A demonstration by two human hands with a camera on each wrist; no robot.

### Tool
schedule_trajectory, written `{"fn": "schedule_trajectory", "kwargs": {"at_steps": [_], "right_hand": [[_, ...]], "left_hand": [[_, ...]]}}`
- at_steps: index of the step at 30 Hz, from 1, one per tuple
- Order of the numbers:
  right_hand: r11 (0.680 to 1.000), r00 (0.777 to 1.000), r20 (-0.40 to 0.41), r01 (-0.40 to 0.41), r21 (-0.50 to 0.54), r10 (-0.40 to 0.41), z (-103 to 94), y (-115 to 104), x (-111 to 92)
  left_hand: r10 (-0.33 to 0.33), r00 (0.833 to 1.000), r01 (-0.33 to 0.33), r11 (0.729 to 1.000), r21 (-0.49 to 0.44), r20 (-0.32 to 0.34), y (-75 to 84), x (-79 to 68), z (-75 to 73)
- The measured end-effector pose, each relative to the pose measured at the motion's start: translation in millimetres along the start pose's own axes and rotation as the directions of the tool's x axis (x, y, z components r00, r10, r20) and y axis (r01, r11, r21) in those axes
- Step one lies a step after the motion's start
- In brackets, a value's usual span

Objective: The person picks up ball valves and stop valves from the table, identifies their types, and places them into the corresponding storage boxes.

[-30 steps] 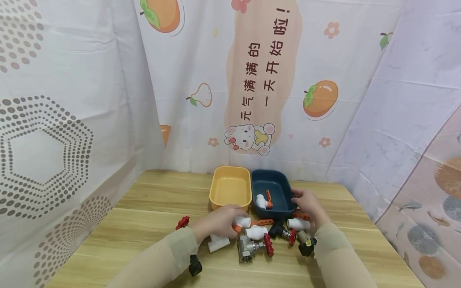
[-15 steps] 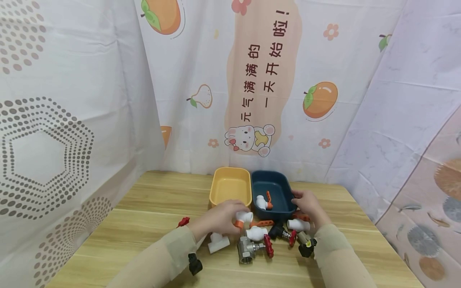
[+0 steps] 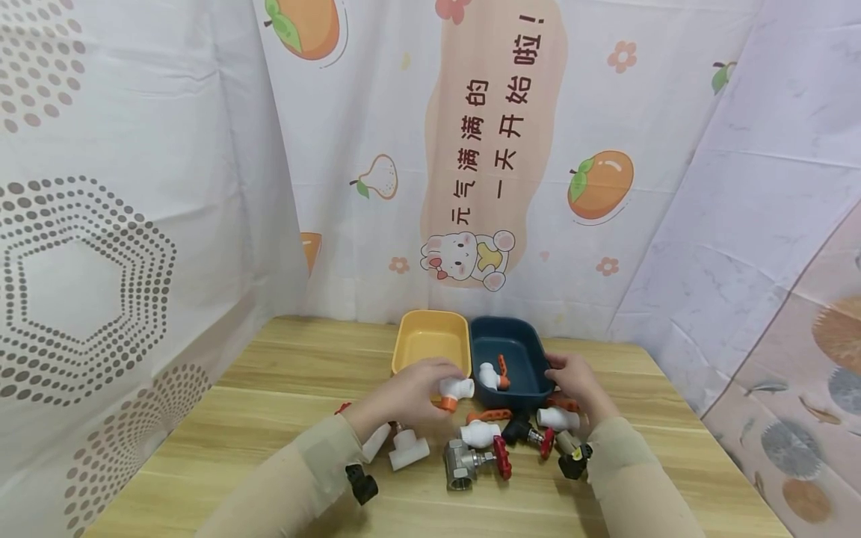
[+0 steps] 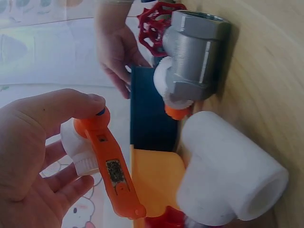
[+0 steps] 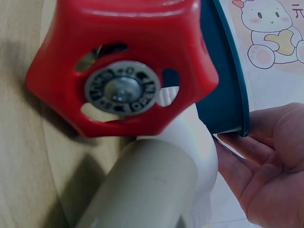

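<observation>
My left hand holds a white plastic ball valve with an orange lever handle, raised just in front of the two bins. In the left wrist view the thumb presses the hub of the orange handle, with fingers behind the white body. At the right side of the dark blue bin, my right hand grips the rim. Another white valve with an orange handle lies inside that bin. Left of it stands a yellow bin with nothing visible in it.
Before the bins lie a steel gate valve with a red handwheel, a white ball valve, a black valve and a white tee fitting. Another white valve sits by my right wrist. A printed curtain hangs behind.
My left hand has lifted the white ball valve from among the fittings and moved it up toward the bins. My right hand stays at the blue bin's rim.
</observation>
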State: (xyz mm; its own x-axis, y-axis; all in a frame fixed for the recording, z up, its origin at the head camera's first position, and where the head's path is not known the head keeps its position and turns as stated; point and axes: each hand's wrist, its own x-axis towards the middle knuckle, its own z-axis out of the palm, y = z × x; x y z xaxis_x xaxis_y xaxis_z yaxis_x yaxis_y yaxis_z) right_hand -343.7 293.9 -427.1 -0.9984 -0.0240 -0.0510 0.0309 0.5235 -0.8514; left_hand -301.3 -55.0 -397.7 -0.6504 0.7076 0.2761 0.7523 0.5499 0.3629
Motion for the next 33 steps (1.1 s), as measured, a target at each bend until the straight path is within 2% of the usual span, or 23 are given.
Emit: {"fn": "schedule_trajectory", "kwargs": {"at_steps": [3, 9, 17, 28, 33], "right_hand": [[1.0, 1.0, 0.0, 0.004, 0.0, -0.004, 0.2, 0, 0], [1.0, 1.0, 0.001, 0.01, 0.009, -0.01, -0.2, 1, 1], [1.0, 1.0, 0.001, 0.011, 0.013, -0.011, -0.7, 2, 2], [1.0, 1.0, -0.006, 0.02, 0.006, -0.02, 0.2, 4, 2], [1.0, 1.0, -0.007, 0.027, 0.008, -0.027, 0.3, 4, 2]], "left_hand": [[0.014, 1.0, -0.015, 1.0, -0.004, -0.024, 1.1, 1.7, -5.5], [-0.033, 0.999, 0.032, 0.999, -0.03, -0.038, 1.0, 5.6, -15.0], [-0.053, 0.996, 0.05, 0.998, -0.048, -0.066, 2.5, 7.8, -24.2], [-0.077, 0.995, 0.073, 0.995, -0.061, -0.069, 4.0, 9.8, -27.2], [-0.094, 0.993, 0.09, 0.994, -0.055, -0.069, 2.2, 15.0, -25.2]]}}
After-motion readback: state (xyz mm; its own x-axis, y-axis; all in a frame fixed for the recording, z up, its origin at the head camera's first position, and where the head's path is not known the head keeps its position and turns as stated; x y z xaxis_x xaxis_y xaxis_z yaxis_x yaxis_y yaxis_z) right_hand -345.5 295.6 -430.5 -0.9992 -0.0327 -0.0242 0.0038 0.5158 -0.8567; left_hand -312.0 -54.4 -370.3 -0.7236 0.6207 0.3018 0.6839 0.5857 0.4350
